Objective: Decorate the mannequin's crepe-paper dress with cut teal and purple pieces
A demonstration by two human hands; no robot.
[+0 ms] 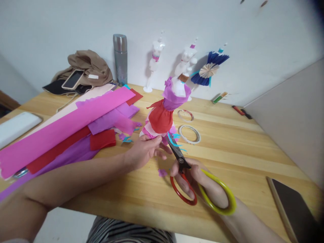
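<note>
A white mannequin doll (pixel 179 89) stands slightly tilted on the table, dressed in a purple crepe-paper top and a red crepe-paper skirt (pixel 162 118) with pink layers below. My left hand (pixel 141 150) is closed at the skirt's lower edge, thumb and forefinger pinching the pink paper. Scissors (pixel 180 158) are in my right hand (pixel 193 172); one red loop and one yellow loop show around the fingers and hand. Their dark blades point up to the hem, among thin blue paper strips (pixel 174 140). The blade tips are partly hidden.
Pink, red and purple crepe paper (pixel 76 125) lies piled at left. Two tape rolls (pixel 189 134) sit right of the doll. Other doll forms (pixel 152 65) and a steel flask (pixel 120 60) stand by the wall. A dark tablet-like slab (pixel 293 206) lies at right.
</note>
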